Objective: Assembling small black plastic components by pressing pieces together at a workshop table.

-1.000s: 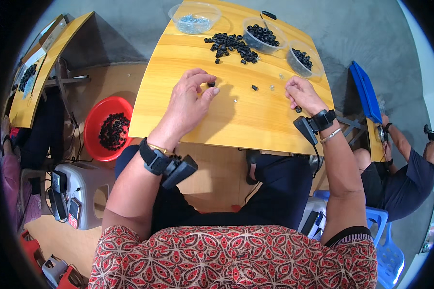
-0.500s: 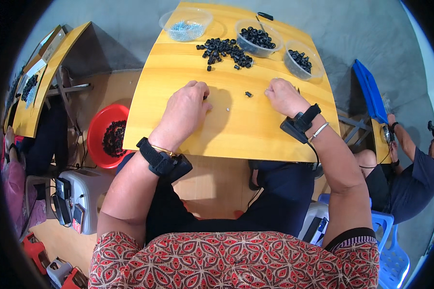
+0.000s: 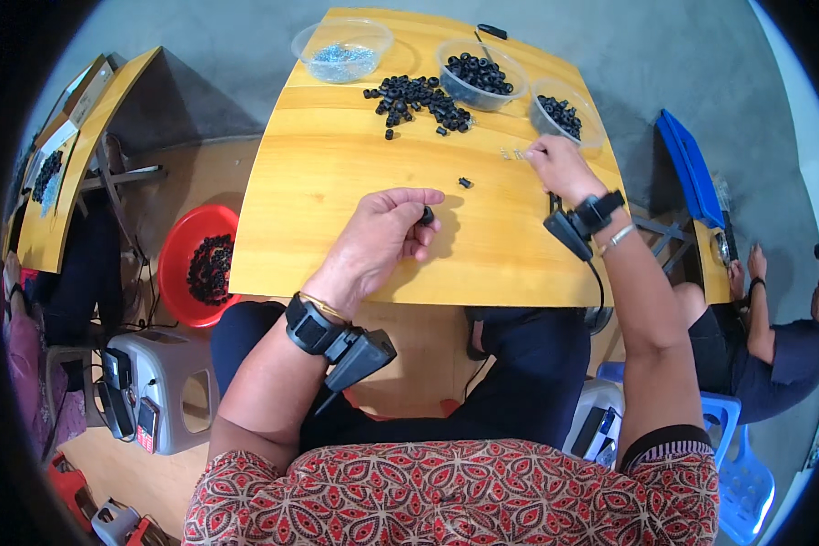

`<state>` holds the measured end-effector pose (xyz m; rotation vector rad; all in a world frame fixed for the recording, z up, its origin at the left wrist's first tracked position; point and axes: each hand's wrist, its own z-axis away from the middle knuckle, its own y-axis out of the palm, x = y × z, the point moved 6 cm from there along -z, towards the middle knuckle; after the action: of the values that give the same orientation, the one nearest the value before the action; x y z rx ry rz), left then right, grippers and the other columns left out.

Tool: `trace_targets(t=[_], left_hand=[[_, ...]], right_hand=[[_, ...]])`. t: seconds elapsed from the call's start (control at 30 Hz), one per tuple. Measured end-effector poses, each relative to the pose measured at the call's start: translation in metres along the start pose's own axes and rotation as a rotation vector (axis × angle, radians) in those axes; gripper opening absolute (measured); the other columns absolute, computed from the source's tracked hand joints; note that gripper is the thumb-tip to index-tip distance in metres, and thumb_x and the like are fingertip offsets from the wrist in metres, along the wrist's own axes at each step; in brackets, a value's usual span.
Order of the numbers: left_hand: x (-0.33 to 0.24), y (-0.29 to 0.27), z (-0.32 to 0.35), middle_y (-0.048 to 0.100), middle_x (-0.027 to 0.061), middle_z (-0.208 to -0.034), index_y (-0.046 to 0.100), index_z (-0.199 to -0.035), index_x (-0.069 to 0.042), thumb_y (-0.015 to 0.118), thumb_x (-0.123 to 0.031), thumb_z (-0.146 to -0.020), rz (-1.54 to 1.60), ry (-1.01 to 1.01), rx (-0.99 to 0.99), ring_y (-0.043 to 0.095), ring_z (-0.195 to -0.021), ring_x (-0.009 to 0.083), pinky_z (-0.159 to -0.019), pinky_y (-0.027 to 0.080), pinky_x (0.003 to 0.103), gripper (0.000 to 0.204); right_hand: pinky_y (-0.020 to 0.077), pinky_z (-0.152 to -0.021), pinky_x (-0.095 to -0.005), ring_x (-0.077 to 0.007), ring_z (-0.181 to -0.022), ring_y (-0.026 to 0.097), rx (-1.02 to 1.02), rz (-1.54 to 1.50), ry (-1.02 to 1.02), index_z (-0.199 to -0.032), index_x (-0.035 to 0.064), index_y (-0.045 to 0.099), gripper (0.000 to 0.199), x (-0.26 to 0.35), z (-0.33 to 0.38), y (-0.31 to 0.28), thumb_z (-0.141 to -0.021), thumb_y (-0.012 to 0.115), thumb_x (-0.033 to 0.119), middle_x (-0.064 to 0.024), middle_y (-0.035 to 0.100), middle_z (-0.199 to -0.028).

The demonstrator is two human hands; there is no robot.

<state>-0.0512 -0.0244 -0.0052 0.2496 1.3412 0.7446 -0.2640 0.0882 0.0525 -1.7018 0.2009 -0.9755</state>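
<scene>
My left hand (image 3: pixel 387 238) is turned partly palm-up over the middle of the table, with a small black cylindrical part (image 3: pixel 427 216) held between thumb and fingers. My right hand (image 3: pixel 562 169) is at the table's right side, fingertips pinched together next to a few tiny shiny pieces (image 3: pixel 510 155). What sits in that pinch is too small to make out. Between the hands a single black spool-shaped part (image 3: pixel 465 183) lies on the wood. Beyond it spreads a loose pile of black parts (image 3: pixel 419 98).
Clear plastic bowls stand along the far side: one with bluish shiny bits (image 3: pixel 341 64), one with black rings (image 3: pixel 480 75), one with smaller black parts (image 3: pixel 560 115). A red basin (image 3: pixel 175 282) is on the floor at left. Other people sit at both sides.
My left hand has moved right and turned over, showing the black part. My right hand has moved up and right toward the tiny shiny pieces near the right bowl.
</scene>
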Motion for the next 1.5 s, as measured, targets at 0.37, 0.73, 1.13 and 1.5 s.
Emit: trace_targets(t=[0.37,0.73,1.13,1.5], left_hand=[[0.001,-0.007,-0.007,0.053,0.0091,-0.077,0.048,-0.104,0.007,0.039,-0.005,-0.087,0.132,0.002,0.043,0.049,-0.06,0.0123,-0.056,0.045,0.024,0.023],[0.001,-0.005,-0.004,0.054,0.0082,-0.077,0.05,-0.101,0.006,0.045,-0.01,-0.087,0.165,0.028,0.045,0.05,-0.061,0.0115,-0.059,0.047,0.024,0.021],[0.002,-0.006,-0.005,0.053,0.0069,-0.076,0.051,-0.1,0.005,0.045,-0.012,-0.088,0.182,0.037,0.061,0.05,-0.062,0.0114,-0.059,0.046,0.024,0.023],[0.002,-0.007,-0.006,0.054,0.0068,-0.075,0.051,-0.101,0.005,0.046,-0.012,-0.087,0.193,0.053,0.068,0.05,-0.062,0.0116,-0.059,0.047,0.024,0.023]], right_hand=[[0.0443,-0.044,-0.0229,-0.0092,-0.056,0.046,0.112,-0.451,0.319,-0.087,0.0003,0.052,0.018,-0.046,0.002,0.018,-0.083,0.045,0.016,-0.0017,0.045,-0.068],[0.042,-0.072,-0.0385,-0.0356,-0.08,0.054,0.04,0.233,-0.078,-0.083,-0.004,0.053,0.016,-0.009,-0.02,0.018,-0.075,0.053,0.01,-0.0231,0.056,-0.082],[0.042,-0.068,-0.0372,-0.0327,-0.076,0.054,0.01,0.092,-0.188,-0.083,-0.0035,0.052,0.016,0.013,-0.004,0.02,-0.079,0.049,0.012,-0.0204,0.056,-0.077],[0.0415,-0.045,-0.0243,-0.0102,-0.054,0.048,0.259,-0.503,0.089,-0.082,-0.001,0.051,0.018,0.005,0.001,0.021,-0.08,0.051,0.017,-0.0038,0.05,-0.066]])
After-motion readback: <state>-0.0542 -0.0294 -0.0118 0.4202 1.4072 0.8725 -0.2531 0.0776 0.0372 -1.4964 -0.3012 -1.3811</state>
